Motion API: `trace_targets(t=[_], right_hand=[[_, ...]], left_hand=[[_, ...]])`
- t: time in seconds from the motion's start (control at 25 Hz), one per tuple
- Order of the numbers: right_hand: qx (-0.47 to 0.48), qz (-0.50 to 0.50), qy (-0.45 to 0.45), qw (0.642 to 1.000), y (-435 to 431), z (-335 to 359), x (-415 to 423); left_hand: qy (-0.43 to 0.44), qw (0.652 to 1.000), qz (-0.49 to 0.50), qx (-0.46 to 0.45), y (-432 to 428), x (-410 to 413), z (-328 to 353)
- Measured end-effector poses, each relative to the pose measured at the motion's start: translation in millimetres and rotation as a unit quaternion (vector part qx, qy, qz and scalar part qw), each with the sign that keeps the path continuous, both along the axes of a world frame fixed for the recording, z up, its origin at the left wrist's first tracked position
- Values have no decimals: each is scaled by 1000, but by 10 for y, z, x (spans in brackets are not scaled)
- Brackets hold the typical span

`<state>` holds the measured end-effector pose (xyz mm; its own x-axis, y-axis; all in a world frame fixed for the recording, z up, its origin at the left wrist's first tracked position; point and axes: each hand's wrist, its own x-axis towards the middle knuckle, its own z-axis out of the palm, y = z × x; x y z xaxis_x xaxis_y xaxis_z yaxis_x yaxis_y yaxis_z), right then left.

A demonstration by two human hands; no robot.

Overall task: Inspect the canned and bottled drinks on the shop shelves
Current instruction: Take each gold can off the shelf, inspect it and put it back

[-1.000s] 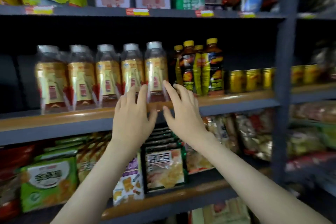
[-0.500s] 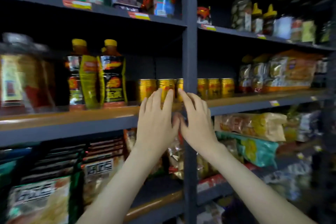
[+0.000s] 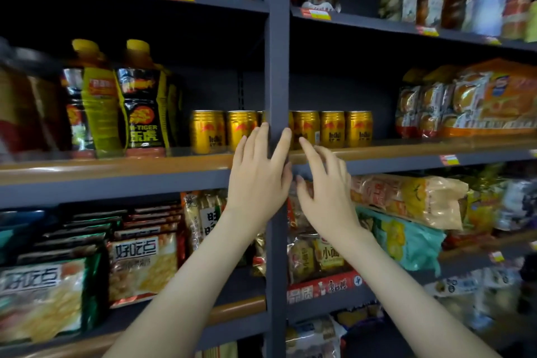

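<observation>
Middle shelf, wooden lip, head height. A row of gold cans stands upright along it, side by side. The row runs behind the grey upright post: two cans show left of the post and three full ones right of it. Further left on the same shelf stand the yellow-capped bottles in black and yellow sleeves, upright and close together.

The left hand is raised in front of the post and the shelf lip. Its fingers are straight and slightly spread, holding nothing; the tips reach the level of the cans. Contact with the post or a can cannot be confirmed from this angle.

The right hand is just right of the left, with a narrow gap between them. Its fingers are loosely spread and empty, the index finger reaching highest, toward the cans right of the post.

Bread packs lie at the far right of the middle shelf, well apart from the cans. Snack bags fill the shelf below on the left.
</observation>
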<state>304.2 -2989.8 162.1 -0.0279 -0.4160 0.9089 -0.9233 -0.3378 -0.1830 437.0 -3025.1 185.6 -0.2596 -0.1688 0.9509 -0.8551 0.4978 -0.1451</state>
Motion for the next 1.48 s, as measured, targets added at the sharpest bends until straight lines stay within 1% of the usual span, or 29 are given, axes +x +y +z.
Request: trace_targets(t=[0.08, 0.16, 0.24, 0.4, 0.52, 0.6, 0.68, 0.76, 0.84, 0.96, 1.16, 1.36, 1.48], right_hand=[[-5, 0, 10, 1000, -55, 91, 145], [2, 3, -5, 1000, -98, 166, 216], [-17, -6, -14, 1000, -126, 198, 159], [-33, -22, -28, 999, -212, 316, -344], [-39, -49, -56, 996, -434, 576, -967], [20, -49, -51, 997, -612, 767, -1376], [120, -12, -60, 991, -752, 912, -1641], [200, 27, -56, 978, -891, 996, -1816], [232, 51, -40, 971, -984, 1040, -1880], [222, 73, -46, 971, -1033, 1042, -1884], [211, 73, -62, 973, -989, 1022, -1890], [227, 100, -83, 965, -902, 1060, -1911], [183, 89, -89, 975, -826, 1002, -1880]], left_hand=[[-6, 1000, 1, -8, 38, 124, 33], [-20, 1000, -3, -11, 30, 157, 70], [-35, 999, -9, -29, -9, 94, 131], [-8, 999, 19, -51, -32, -236, 249], [-47, 994, 72, -72, -152, -613, 277], [-67, 986, 132, -73, -248, -847, 288], [-52, 983, 170, -53, -322, -1004, 326], [-40, 985, 168, -20, -400, -1183, 353], [-55, 986, 159, 15, -460, -1291, 363], [-66, 984, 159, 37, -500, -1305, 376], [-67, 984, 161, 46, -487, -1299, 391], [-73, 982, 158, 72, -452, -1306, 401], [-63, 984, 142, 89, -413, -1315, 424]])
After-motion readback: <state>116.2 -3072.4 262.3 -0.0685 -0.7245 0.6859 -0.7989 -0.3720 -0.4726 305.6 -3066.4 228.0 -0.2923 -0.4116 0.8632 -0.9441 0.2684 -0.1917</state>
